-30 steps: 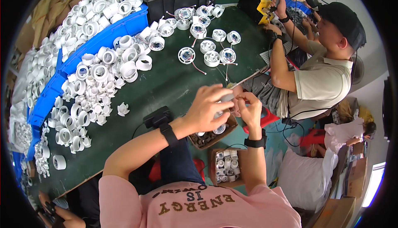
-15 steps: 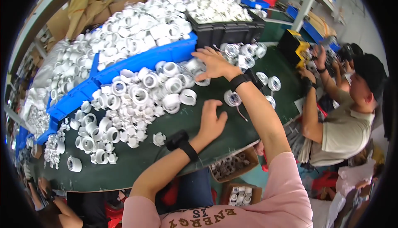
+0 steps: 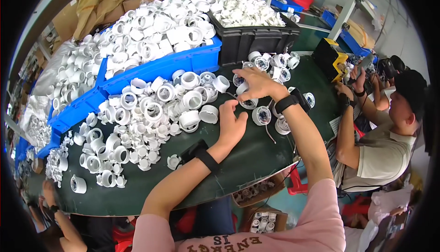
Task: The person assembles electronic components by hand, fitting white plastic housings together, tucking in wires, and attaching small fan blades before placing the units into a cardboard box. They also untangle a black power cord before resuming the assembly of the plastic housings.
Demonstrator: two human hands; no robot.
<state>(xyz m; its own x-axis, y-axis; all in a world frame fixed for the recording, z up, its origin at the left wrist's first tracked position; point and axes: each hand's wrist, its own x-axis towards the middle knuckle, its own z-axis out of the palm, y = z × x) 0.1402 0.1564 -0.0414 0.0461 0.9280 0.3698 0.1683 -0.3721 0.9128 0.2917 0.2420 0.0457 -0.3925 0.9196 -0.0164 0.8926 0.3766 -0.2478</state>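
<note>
My right hand point(image 3: 265, 87) reaches over the cluster of round white housings with dark circuit inserts, such as this housing point(image 3: 261, 115). Its thumb and fingers curve round a white round housing point(image 3: 242, 88), partly hidden by the hand. A thin wire trails beside the thumb. My left hand point(image 3: 231, 126) is held above the green table just to the left, fingers bent and thumb apart, with nothing seen in it. Left of it lies a heap of white plastic rings point(image 3: 191, 99), the closest ring point(image 3: 209, 114) not far from my fingertips.
A blue bin point(image 3: 165, 68) heaped with white rings stands behind the pile. Beside it is a black crate point(image 3: 256, 41) full of small white parts. A yellow-and-black machine point(image 3: 331, 60) and a co-worker point(image 3: 382, 146) are at the right. Cardboard boxes point(image 3: 263, 222) sit below the table edge.
My right hand has moved right, off the edge of the ring pile, and onto the wired housings. My left hand stays close by, slightly higher. The view has shifted a little.
</note>
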